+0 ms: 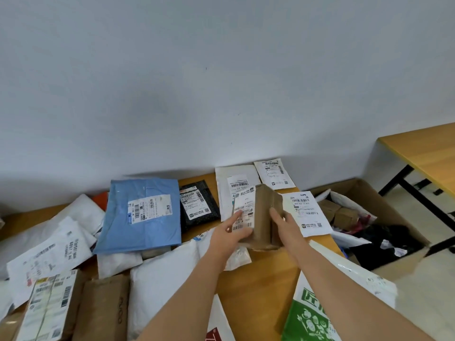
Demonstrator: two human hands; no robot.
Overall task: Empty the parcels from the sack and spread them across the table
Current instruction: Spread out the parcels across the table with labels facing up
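Note:
A small brown cardboard box (pixel 263 215) with a white shipping label is held tilted above the wooden table (pixel 261 279), between both hands. My left hand (pixel 230 233) grips its labelled left face. My right hand (pixel 282 221) holds its right side. Around it lie parcels: a blue mailer (pixel 145 215), a black mailer (pixel 198 205), white envelopes (pixel 236 183) at the back, and a white-and-green bag (pixel 332 299) at the near right. No sack is recognisable in view.
White mailers (pixel 51 252) and brown boxes (pixel 103 306) crowd the table's left. An open cardboard carton (pixel 394 210) with small boxes and dark items stands on the floor at right. A second wooden table (pixel 428 153) is far right. The wall runs behind.

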